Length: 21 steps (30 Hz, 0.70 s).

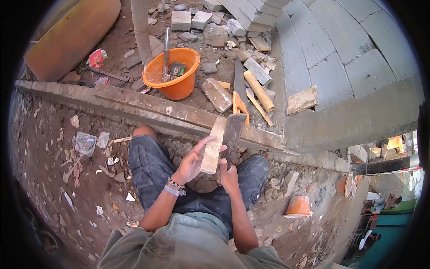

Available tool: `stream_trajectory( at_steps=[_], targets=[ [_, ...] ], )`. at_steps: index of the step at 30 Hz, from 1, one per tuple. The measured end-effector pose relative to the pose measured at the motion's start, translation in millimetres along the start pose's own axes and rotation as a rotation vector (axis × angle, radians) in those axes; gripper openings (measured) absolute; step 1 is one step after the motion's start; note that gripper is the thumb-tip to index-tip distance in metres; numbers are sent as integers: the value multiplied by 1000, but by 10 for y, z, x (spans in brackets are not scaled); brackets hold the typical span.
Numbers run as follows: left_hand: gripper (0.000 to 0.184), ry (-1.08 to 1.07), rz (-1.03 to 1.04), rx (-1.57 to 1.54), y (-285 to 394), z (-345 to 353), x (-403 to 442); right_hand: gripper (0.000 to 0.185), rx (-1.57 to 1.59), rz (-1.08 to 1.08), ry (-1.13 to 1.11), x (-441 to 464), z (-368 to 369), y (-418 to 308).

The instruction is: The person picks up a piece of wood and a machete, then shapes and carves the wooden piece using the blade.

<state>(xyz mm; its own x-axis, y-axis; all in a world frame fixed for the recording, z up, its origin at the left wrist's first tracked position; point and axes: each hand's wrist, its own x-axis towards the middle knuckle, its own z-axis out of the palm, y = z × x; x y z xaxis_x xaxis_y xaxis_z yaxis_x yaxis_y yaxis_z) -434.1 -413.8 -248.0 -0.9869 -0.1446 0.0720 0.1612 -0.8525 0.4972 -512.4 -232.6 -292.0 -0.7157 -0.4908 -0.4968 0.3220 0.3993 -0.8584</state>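
Standing along the right, the grey block wall (pixel 331 49) dwarfs the long timber plank (pixel 148 102) lying beyond the lap. Past the plank sit an orange bucket (pixel 183 87) and a handsaw (pixel 239 83) with an orange handle. Closer in, the right hand (pixel 229 177) is closed round the lower end of a machete (pixel 234 136), its dark blade pointing away, just beside a short wooden batten (pixel 212 148). The left hand (pixel 191 162) grips that batten above the lap, its fingertips (pixel 223 149) coming round on the blade's side. Those fingertips need most care: which edge is sharp cannot be told, so tucking them behind the wood and angling the blade away seems wisest.
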Motion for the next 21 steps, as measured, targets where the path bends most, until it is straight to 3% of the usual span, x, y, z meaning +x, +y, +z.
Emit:
stream_trajectory(
  at_steps=[4, 7, 8, 10, 13, 16, 20, 21],
  targets=[
    [63, -99, 107, 446, 142, 80, 76, 62, 134, -21, 30, -147, 73, -241],
    [61, 135, 191, 829, 271, 126, 260, 64, 252, 16, -1, -262, 35, -401],
    [54, 241, 266, 730, 304, 184, 339, 64, 276, -9, 9, -297, 30, -421],
    [45, 536, -58, 975, 706, 459, 421, 65, 305, -33, 26, -352, -5, -455],
    [46, 511, 96, 1616, 988, 421, 633, 66, 308, -36, 55, -407, -104, -468],
    [47, 408, 462, 1945, 1131, 426, 837, 66, 282, -60, 94, -466, -129, -418],
    [45, 193, 627, 1419, 1105, 380, 1146, 63, 111, -124, 173, -430, -182, -359],
    [43, 197, 358, 1269, 1142, 431, 1130, 62, 53, -157, 200, -431, -170, -343]
  ],
)
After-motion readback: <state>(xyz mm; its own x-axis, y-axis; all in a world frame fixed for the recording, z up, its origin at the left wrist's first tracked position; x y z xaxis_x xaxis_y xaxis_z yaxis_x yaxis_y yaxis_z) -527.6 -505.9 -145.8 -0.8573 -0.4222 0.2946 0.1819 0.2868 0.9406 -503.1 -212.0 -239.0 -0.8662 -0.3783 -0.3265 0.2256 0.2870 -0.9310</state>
